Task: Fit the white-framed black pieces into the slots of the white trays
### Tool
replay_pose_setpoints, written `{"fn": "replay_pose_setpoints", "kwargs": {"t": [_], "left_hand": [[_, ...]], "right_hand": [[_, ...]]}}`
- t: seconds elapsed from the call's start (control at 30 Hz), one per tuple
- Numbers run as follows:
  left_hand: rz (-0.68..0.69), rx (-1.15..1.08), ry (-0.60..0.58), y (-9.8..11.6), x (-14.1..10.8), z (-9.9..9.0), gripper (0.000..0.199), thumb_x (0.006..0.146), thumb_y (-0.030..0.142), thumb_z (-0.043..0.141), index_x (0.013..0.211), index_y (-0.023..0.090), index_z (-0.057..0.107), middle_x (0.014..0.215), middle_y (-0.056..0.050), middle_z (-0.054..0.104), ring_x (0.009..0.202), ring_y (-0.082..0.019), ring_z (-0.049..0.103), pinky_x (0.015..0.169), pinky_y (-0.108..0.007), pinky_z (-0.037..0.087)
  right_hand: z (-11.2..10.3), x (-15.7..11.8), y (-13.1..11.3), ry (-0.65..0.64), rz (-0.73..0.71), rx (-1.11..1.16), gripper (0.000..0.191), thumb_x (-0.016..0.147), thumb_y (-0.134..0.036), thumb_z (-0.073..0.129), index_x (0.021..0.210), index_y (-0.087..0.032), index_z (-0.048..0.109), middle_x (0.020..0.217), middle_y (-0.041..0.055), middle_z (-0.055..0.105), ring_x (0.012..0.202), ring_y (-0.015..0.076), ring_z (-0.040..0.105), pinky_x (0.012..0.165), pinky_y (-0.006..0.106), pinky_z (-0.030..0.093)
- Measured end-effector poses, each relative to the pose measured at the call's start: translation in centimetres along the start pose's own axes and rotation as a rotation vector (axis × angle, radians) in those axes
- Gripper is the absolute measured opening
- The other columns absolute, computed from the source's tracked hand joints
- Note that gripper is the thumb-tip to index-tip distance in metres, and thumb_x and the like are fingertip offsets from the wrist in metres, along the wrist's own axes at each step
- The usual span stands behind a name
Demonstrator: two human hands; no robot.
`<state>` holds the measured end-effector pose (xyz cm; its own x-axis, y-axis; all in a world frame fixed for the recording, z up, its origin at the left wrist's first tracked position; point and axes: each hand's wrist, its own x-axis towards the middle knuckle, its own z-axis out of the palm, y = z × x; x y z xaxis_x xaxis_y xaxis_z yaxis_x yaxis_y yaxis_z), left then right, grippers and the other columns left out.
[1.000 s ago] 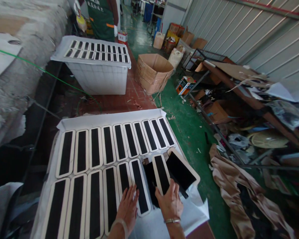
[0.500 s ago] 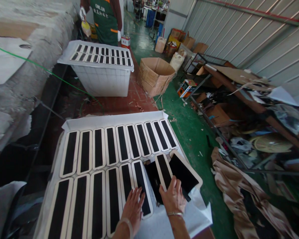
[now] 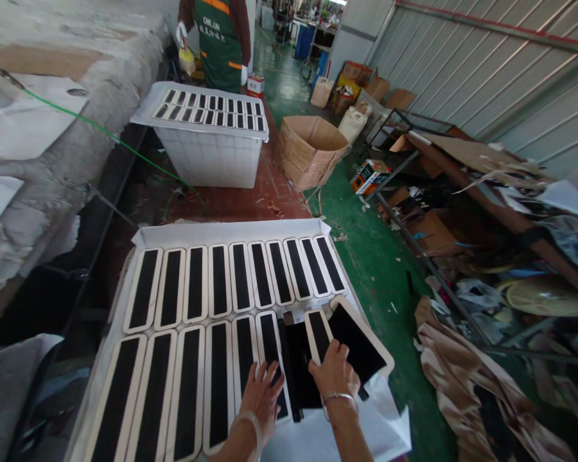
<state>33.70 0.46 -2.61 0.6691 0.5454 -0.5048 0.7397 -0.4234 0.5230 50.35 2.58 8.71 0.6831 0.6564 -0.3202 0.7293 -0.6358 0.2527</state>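
My left hand (image 3: 259, 399) rests with fingers spread on the last panels of the near row. These are long, round-cornered panels with white borders and black centres, one of them a near-row panel (image 3: 268, 335). My right hand (image 3: 336, 375) grips a similar loose panel (image 3: 318, 332) by its near part, fingers curled over it. Under and beside that panel lies a dark flat sheet (image 3: 299, 359). A wider white-edged black piece (image 3: 359, 337) lies askew to the right, partly beneath the held panel. Its lower edge is partly hidden by my right hand.
White paper (image 3: 313, 443) covers the work surface, with a far row of panels (image 3: 241, 276). Beyond stand a white tub (image 3: 212, 157) topped with more panels, an open carton (image 3: 308, 154) and a person in a green apron (image 3: 219, 48). A cluttered rack (image 3: 443, 218) stands right.
My right hand has drawn the loose panel slightly towards me, showing more of the dark sheet beside it. My left hand stays on the near row. The view has shifted slightly.
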Motion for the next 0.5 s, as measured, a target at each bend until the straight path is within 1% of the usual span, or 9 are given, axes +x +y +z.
{"fn": "replay_pose_setpoints", "kwargs": {"t": [0.07, 0.1, 0.17, 0.23, 0.27, 0.3, 0.4, 0.5], "left_hand": [[-0.005, -0.015, -0.005, 0.6, 0.0, -0.4, 0.064, 0.077, 0.043, 0.058, 0.137, 0.027, 0.042, 0.148, -0.006, 0.032, 0.136, -0.032, 0.024, 0.113, -0.056, 0.009], [-0.011, -0.023, -0.005, 0.9, 0.0, -0.8, 0.065, 0.078, 0.044, 0.056, 0.139, 0.026, 0.040, 0.148, -0.005, 0.033, 0.136, -0.032, 0.025, 0.113, -0.054, 0.010], [-0.029, -0.039, 0.011, 1.6, 0.0, -1.6, 0.069, 0.081, 0.046, 0.052, 0.144, 0.027, 0.029, 0.146, -0.005, 0.037, 0.134, -0.031, 0.028, 0.113, -0.054, 0.012], [-0.045, -0.054, 0.038, 2.3, 0.2, -2.5, 0.072, 0.082, 0.048, 0.050, 0.146, 0.031, 0.021, 0.143, -0.005, 0.040, 0.131, -0.031, 0.031, 0.112, -0.057, 0.011], [-0.053, -0.062, 0.047, 2.7, 0.3, -2.7, 0.071, 0.082, 0.048, 0.050, 0.145, 0.034, 0.020, 0.143, -0.005, 0.040, 0.131, -0.031, 0.032, 0.111, -0.058, 0.011], [-0.060, -0.068, 0.048, 2.9, 0.5, -2.9, 0.069, 0.082, 0.049, 0.052, 0.144, 0.037, 0.023, 0.143, -0.004, 0.040, 0.131, -0.033, 0.032, 0.110, -0.061, 0.010], [-0.091, -0.077, 0.018, 3.4, 0.8, -2.2, 0.063, 0.079, 0.048, 0.054, 0.139, 0.039, 0.034, 0.146, -0.006, 0.035, 0.134, -0.039, 0.025, 0.104, -0.070, 0.005], [-0.084, -0.081, -0.006, 3.4, 0.8, -0.4, 0.065, 0.078, 0.045, 0.054, 0.139, 0.041, 0.033, 0.152, -0.005, 0.024, 0.137, -0.040, 0.015, 0.100, -0.073, -0.006]], "right_hand": [[-0.7, 0.8, 0.1, -0.013, -0.001, 0.003, 0.031, 0.080, -0.040, 0.051, 0.099, -0.016, 0.044, 0.098, 0.0067, 0.051, 0.070, 0.0243, 0.066, 0.055, 0.035, 0.047], [-0.9, 1.0, 0.4, -0.010, -0.005, 0.002, 0.033, 0.081, -0.042, 0.050, 0.101, -0.016, 0.043, 0.098, 0.0071, 0.051, 0.070, 0.0244, 0.066, 0.054, 0.035, 0.047], [-1.0, 0.9, 1.1, 0.010, -0.014, -0.005, 0.037, 0.082, -0.043, 0.049, 0.106, -0.015, 0.042, 0.099, 0.0076, 0.050, 0.070, 0.0238, 0.066, 0.053, 0.035, 0.047], [-0.7, 0.2, 1.9, 0.040, -0.028, -0.017, 0.042, 0.084, -0.041, 0.048, 0.113, -0.013, 0.040, 0.101, 0.0083, 0.050, 0.069, 0.0221, 0.066, 0.052, 0.034, 0.047], [-0.5, -0.2, 2.2, 0.052, -0.031, -0.022, 0.043, 0.084, -0.041, 0.048, 0.116, -0.013, 0.039, 0.101, 0.0084, 0.050, 0.069, 0.0216, 0.065, 0.052, 0.034, 0.047], [-0.3, -0.5, 2.3, 0.060, -0.035, -0.025, 0.045, 0.084, -0.040, 0.048, 0.118, -0.012, 0.039, 0.101, 0.0085, 0.050, 0.070, 0.0215, 0.065, 0.051, 0.034, 0.047], [0.2, -1.2, 2.0, 0.071, -0.051, -0.011, 0.045, 0.085, -0.041, 0.047, 0.118, -0.011, 0.040, 0.100, 0.0084, 0.050, 0.070, 0.0217, 0.065, 0.051, 0.034, 0.047], [0.7, -0.9, 0.8, 0.112, -0.080, 0.050, 0.049, 0.085, -0.040, 0.046, 0.123, -0.009, 0.038, 0.102, 0.0099, 0.051, 0.075, 0.0227, 0.064, 0.053, 0.033, 0.047]]}}
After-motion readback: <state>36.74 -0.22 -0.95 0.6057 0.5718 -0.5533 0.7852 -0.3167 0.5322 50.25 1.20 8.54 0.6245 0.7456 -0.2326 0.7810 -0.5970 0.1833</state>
